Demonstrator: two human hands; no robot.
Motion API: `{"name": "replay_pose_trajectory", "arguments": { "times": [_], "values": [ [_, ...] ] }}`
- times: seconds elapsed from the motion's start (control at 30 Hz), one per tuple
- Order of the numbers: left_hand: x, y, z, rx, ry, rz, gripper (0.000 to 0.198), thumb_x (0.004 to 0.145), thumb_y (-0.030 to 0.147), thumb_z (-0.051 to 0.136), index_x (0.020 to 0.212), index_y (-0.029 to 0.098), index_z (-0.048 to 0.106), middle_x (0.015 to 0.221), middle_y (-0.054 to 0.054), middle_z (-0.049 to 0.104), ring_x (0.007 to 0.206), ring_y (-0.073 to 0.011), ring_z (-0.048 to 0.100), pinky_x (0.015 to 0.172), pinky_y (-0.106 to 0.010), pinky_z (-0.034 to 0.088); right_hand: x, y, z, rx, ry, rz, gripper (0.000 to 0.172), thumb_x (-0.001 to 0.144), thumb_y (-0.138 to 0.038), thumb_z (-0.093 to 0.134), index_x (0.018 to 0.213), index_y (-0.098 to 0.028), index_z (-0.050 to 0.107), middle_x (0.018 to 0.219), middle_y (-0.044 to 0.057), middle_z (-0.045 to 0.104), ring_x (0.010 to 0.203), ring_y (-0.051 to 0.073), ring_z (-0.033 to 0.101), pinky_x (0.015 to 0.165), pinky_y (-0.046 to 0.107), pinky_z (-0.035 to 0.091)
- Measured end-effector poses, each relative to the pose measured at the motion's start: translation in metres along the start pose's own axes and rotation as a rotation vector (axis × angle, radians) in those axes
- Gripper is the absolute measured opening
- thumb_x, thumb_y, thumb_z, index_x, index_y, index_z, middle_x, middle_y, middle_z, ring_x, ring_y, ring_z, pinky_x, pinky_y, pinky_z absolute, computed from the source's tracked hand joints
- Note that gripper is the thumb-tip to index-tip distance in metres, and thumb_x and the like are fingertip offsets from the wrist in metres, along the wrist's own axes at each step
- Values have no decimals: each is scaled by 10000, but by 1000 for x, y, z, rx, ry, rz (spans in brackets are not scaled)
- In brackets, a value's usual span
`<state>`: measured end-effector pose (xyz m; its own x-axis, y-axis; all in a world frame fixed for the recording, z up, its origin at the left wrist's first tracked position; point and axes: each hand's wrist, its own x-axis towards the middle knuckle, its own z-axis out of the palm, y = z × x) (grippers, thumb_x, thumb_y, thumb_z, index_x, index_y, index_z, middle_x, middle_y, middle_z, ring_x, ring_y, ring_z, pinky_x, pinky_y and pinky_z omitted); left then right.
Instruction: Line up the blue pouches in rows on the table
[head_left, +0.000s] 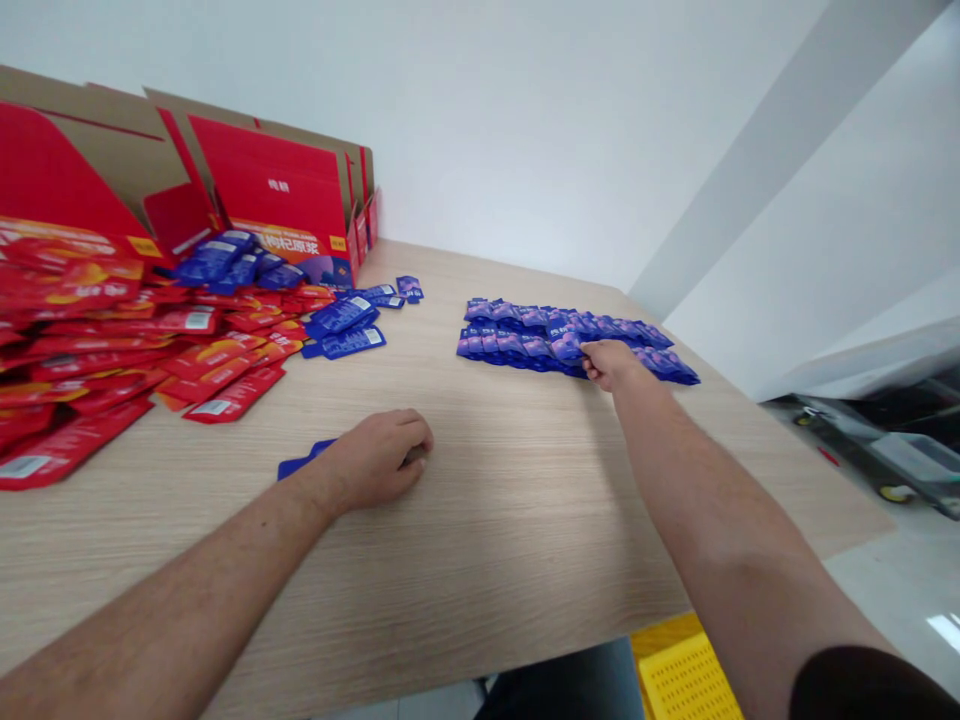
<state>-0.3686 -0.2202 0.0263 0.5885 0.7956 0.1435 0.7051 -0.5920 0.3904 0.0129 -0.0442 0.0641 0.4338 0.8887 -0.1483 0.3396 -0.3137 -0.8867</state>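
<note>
My right hand [609,362] reaches across the table, thumb and fingers pinched on the lower edge of a blue-and-purple sachet [566,335]. That sachet lies over two long overlapping rows of similar sachets [510,343]. Nearer to me, my left hand [386,452] rests on the table with its fingers curled inward; whatever they may hold is hidden. Blue sachets [298,464] stick out from behind that hand's wrist, partly covered by it.
A heap of red sachets [112,350] spreads over the table's left side, with blue sachets [345,318] on and beside it. Open red cardboard boxes [270,180] stand behind. Beneath the table's front edge is a yellow crate [690,680]. A cart [885,450] stands on the floor at right.
</note>
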Motion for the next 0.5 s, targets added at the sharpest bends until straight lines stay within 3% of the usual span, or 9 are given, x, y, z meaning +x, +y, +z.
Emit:
{"name": "replay_pose_trajectory", "arguments": {
  "times": [0.27, 0.4, 0.5],
  "values": [
    [0, -2, 1, -5, -2, 18, 154, 828, 140, 555, 932, 203, 649, 997, -64, 687, 960, -221, 645, 893, -353, 506, 24, 12, 8, -311, 57, -22, 241, 878, -208, 690, 656, -161, 611, 419, 21, 509, 335, 120, 399, 395, 260, 287],
    [0, -3, 3, 1, -3, 20, 160, 823, 141, 560, 934, 205, 656, 1000, -64, 689, 959, -221, 648, 901, -357, 511, 21, 14, 2, -416, 110, -94, 237, 858, -238, 707, 641, -165, 643, 454, 38, 531, 434, 157, 491, 489, 286, 370],
    [1, 0, 2, 3, -12, 6, 174, 825, 145, 556, 953, 201, 662, 1024, -75, 698, 984, -229, 652, 923, -366, 517, 9, 18, -2, -469, 227, -222, 230, 856, -275, 696, 651, -190, 634, 498, 30, 533, 544, 185, 549, 571, 290, 410]
  ]
}}
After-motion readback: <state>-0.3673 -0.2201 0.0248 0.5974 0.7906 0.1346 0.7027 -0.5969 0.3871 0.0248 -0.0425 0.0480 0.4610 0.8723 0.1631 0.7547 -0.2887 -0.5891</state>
